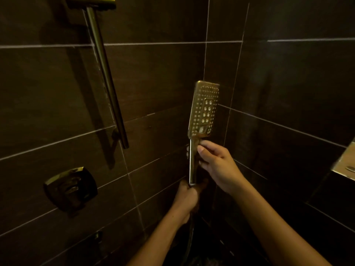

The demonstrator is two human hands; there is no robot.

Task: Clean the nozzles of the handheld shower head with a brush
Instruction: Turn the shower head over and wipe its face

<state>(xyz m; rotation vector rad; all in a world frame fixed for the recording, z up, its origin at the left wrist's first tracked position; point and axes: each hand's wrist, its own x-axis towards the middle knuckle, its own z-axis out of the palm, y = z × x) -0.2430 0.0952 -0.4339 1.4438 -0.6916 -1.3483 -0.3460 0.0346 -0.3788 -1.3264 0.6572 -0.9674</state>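
Observation:
A gold rectangular handheld shower head (204, 109) stands upright in the corner of a dark tiled shower, its nozzle face turned toward me. My right hand (216, 166) grips the upper part of its slim handle (192, 162), thumb just below the head. My left hand (187, 198) is curled round the handle's bottom end, where the hose (190, 240) hangs down into the dark. No brush is visible.
A gold slide bar (106, 77) runs down the left wall. Below it sits a square gold valve plate (71, 189). At the right edge a lit recessed niche (345, 162) opens in the wall. Dark tiles surround everything.

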